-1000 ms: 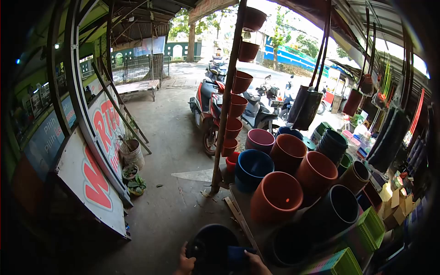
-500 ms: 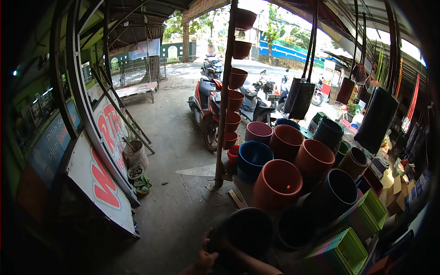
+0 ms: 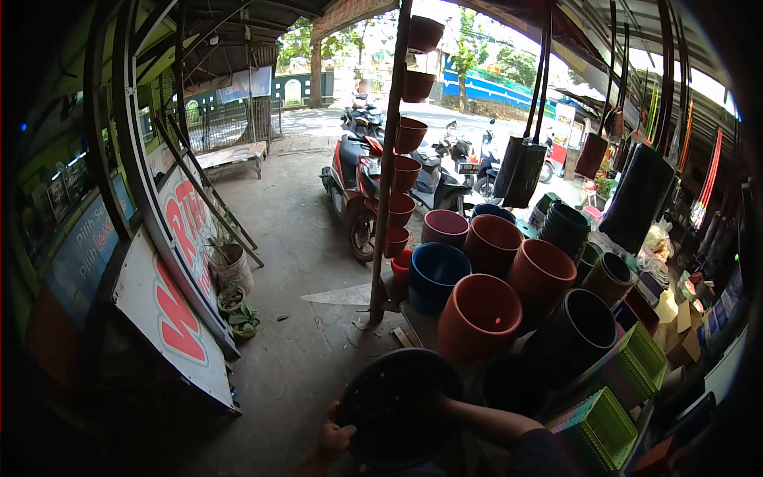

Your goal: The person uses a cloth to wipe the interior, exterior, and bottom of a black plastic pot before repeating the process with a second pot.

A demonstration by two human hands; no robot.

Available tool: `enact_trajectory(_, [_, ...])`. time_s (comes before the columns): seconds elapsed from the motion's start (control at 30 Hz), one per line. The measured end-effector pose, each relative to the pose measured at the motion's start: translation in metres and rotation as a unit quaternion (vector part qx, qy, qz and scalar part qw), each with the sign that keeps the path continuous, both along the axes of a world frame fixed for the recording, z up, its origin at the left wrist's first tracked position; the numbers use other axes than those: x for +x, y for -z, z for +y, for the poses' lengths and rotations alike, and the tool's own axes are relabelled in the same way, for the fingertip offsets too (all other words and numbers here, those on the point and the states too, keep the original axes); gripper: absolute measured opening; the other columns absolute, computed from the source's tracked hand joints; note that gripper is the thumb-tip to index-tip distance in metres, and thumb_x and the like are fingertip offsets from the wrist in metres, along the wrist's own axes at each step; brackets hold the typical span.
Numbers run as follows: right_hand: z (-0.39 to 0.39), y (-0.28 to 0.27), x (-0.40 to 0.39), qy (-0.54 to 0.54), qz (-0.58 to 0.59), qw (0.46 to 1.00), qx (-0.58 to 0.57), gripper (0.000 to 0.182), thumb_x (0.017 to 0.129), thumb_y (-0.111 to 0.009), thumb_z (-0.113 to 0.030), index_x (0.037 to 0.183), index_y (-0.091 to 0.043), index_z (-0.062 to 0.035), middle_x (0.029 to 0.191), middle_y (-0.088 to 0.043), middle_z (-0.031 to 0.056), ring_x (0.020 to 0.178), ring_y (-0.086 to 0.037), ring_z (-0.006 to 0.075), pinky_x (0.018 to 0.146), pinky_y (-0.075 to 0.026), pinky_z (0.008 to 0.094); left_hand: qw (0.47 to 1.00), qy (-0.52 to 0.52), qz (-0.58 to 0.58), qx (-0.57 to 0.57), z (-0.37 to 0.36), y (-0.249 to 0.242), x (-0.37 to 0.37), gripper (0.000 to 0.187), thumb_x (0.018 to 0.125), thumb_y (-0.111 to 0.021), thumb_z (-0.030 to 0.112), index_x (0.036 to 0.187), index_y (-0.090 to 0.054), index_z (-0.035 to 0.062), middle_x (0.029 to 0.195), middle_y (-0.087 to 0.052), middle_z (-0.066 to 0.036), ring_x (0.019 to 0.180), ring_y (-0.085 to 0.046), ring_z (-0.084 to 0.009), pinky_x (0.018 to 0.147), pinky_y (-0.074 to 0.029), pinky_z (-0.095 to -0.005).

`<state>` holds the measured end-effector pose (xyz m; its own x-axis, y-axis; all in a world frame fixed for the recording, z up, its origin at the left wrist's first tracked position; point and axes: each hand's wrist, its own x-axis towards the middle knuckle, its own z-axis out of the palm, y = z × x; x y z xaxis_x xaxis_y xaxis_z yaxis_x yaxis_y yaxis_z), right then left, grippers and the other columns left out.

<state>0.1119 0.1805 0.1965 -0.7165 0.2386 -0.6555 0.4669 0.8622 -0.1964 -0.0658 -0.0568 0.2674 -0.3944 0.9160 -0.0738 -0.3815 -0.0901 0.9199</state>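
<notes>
A large round black plant pot [image 3: 381, 409] is at the bottom centre, its wide mouth turned toward me. Small light specks show on its dark inside. My left hand [image 3: 335, 436] is closed on the rim at the left side. From the right, my right forearm reaches to the pot, and my right hand [image 3: 451, 409] is at or just inside its right edge. The fingers of that hand are lost in the dark interior. Just beyond the pot stands a terracotta-coloured pot [image 3: 477, 338], with another black pot [image 3: 576, 330] to its right.
More pots, among them a blue pot [image 3: 437, 278] and a pink pot [image 3: 445, 227], crowd the display. Green baskets [image 3: 608, 433] lie at lower right. A post [image 3: 388, 183] carries small hanging pots. Motorbikes [image 3: 350, 179] are parked beyond; a white signboard [image 3: 171, 318] leans at left.
The black pot has shifted left and turned so that more of its inside faces me. My right forearm has moved right and up, and my left hand has moved slightly left with the rim.
</notes>
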Motion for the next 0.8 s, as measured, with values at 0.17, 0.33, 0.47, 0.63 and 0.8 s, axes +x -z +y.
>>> enact_trajectory(0.17, [0.019, -0.019, -0.012, 0.029, 0.014, 0.999, 0.040, 0.047, 0.099, -0.048, -0.034, 0.128, -0.050, 0.0035, 0.125, -0.057, 0.0203, 0.112, -0.055, 0.0329, 0.099, -0.041, 0.0448, 0.998, -0.027, 0.003, -0.056, 0.005, -0.015, 0.008, 0.068, 0.070, -0.045, -0.009, 0.137, -0.038, -0.0049, 0.122, -0.057, -0.016, 0.116, -0.056, -0.0240, 0.104, -0.045, -0.0360])
enact_trajectory(0.33, [-0.032, 0.015, -0.025, 0.093, 0.076, 0.992, 0.029, 0.046, 0.100, -0.047, -0.032, 0.129, -0.049, 0.0028, 0.126, -0.056, 0.0199, 0.114, -0.055, 0.0332, 0.100, -0.040, 0.0446, 0.998, 0.007, -0.030, 0.054, 0.005, -0.028, -0.009, 0.086, 0.065, -0.044, -0.012, 0.148, -0.029, 0.0026, 0.141, -0.045, -0.013, 0.128, -0.045, -0.0211, 0.110, -0.034, -0.0342])
enact_trajectory(0.47, [-0.105, 0.039, -0.047, 0.227, 0.225, 0.939, -0.125, 0.045, 0.100, -0.046, -0.031, 0.130, -0.049, 0.0023, 0.128, -0.055, 0.0196, 0.115, -0.054, 0.0335, 0.101, -0.039, 0.0444, 0.996, -0.033, 0.067, 0.055, 0.004, -0.017, -0.002, 0.087, 0.064, -0.042, -0.011, 0.149, -0.028, 0.0028, 0.141, -0.046, -0.012, 0.128, -0.047, -0.0213, 0.109, -0.035, -0.0336])
enact_trajectory(0.63, [-0.125, -0.024, -0.085, 0.498, 0.365, 0.608, -0.500, 0.047, 0.101, -0.045, -0.036, 0.129, -0.049, 0.0017, 0.127, -0.056, 0.0191, 0.116, -0.054, 0.0337, 0.103, -0.039, 0.0444, 0.998, -0.019, 0.001, -0.055, -0.005, 0.023, 0.017, 0.066, 0.070, -0.053, -0.009, 0.135, -0.043, -0.0044, 0.127, -0.056, -0.015, 0.119, -0.055, -0.0242, 0.103, -0.044, -0.0352])
enact_trajectory(0.8, [-0.077, -0.104, -0.081, 0.589, 0.422, 0.264, -0.637, 0.053, 0.101, -0.040, -0.043, 0.123, -0.056, 0.0028, 0.116, -0.062, 0.0227, 0.108, -0.060, 0.0335, 0.100, -0.045, 0.0460, 0.997, -0.069, 0.023, 0.001, 0.003, 0.016, 0.024, 0.056, 0.079, -0.057, -0.008, 0.133, -0.045, -0.0024, 0.125, -0.058, -0.014, 0.114, -0.058, -0.0226, 0.099, -0.046, -0.0340])
